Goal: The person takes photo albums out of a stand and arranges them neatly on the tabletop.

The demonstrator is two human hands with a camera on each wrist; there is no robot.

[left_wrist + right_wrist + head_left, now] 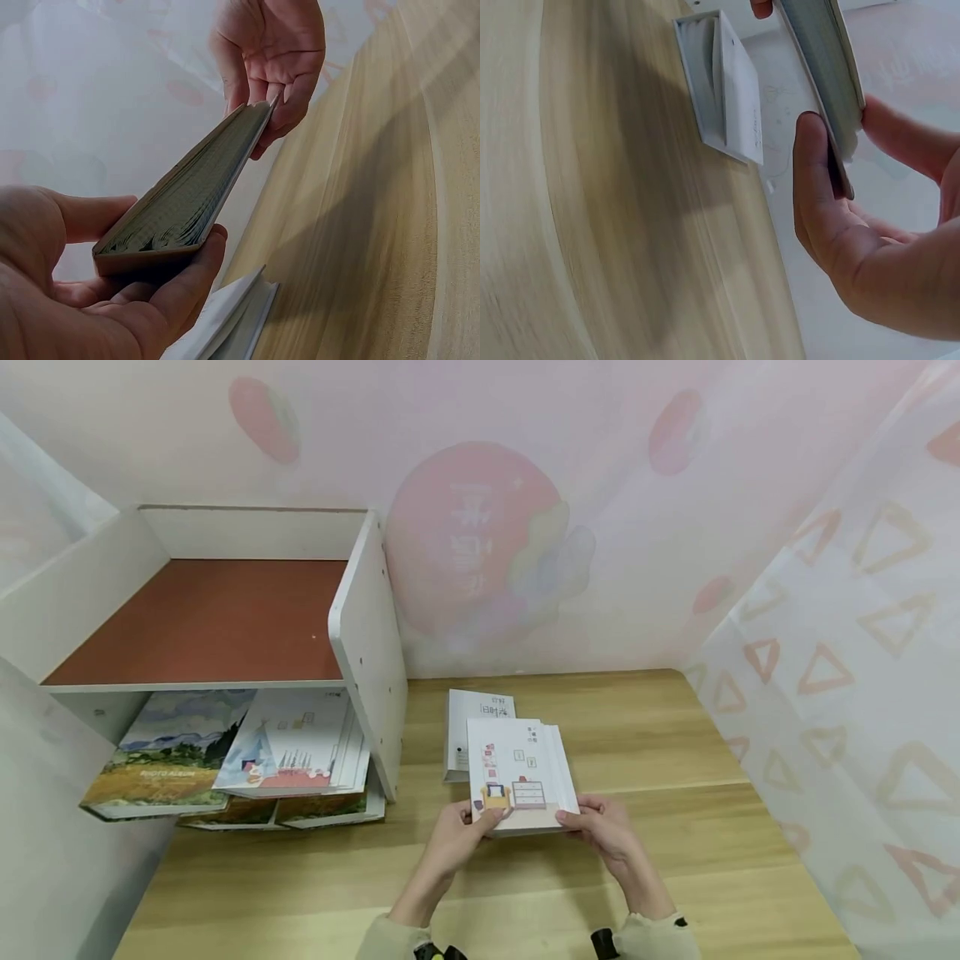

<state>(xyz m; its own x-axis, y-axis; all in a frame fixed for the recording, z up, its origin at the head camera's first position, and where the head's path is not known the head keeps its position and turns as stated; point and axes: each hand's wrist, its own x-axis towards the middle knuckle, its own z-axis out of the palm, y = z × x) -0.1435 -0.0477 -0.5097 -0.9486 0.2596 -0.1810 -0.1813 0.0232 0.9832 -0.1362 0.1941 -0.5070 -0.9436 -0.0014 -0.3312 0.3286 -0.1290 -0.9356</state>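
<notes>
A white photo album (517, 785) with a printed cover of small furniture is held up above the table, its page edges (180, 187) showing in the left wrist view. My left hand (457, 835) grips the album's near left corner, thumb on the cover and fingers beneath. At the near right corner my right hand (607, 831) pinches it the same way. In the right wrist view, the right hand's thumb and fingers (817, 165) lie on opposite covers. Behind the held album, a second white album (459, 735) lies on the table, partly hidden.
To the left stands a white shelf unit (378, 643) with a reddish-brown upper board (217, 618). Several albums fill its lower compartment, among them a landscape-covered album (168, 752) and white albums (292, 743). The wooden table (675, 860) meets a patterned wall covering (622, 610) behind.
</notes>
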